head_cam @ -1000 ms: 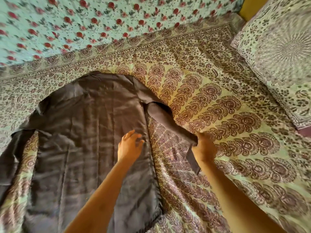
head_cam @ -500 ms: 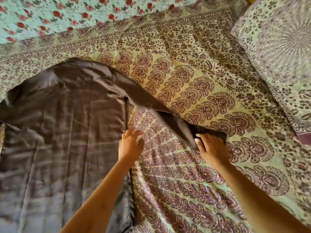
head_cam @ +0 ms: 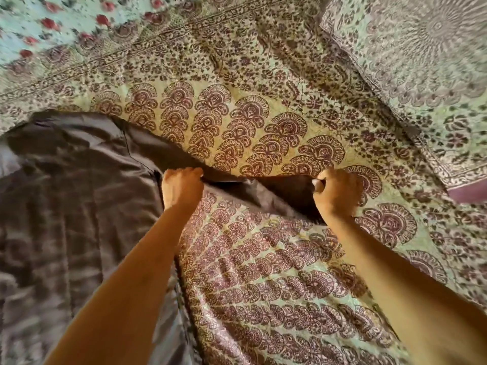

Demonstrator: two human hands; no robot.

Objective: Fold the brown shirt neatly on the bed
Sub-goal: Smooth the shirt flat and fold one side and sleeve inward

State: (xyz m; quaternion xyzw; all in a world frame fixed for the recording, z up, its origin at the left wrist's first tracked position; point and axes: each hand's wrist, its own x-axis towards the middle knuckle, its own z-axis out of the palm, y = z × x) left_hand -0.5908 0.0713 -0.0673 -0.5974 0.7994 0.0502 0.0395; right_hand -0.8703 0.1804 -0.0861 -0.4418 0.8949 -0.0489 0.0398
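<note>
Printed cotton covers the bed: a bedspread (head_cam: 263, 285) in pale green and yellow, patterned with rows of maroon fan-shaped motifs and a border of small dark flowers. It fills most of the view.

The brown shirt (head_cam: 73, 206), a smooth, slightly shiny fabric with soft wrinkles, lies spread flat on the bed and takes up the left side of the picture from the middle down to the bottom edge.

A pillow (head_cam: 421, 75) in a matching dark-on-pale print sits at the upper right corner. A floral sheet (head_cam: 39, 22), light blue with red roses, shows along the upper left, blurred.

One sleeve (head_cam: 284, 191) of the shirt stretches to the right from the shirt's body, held taut between two bare arms.

The left hand (head_cam: 181, 187) is at the sleeve's base, fingers curled over the fabric and gripping it. The right hand (head_cam: 337, 192) is at the sleeve's far end, fingers closed around the cloth.
</note>
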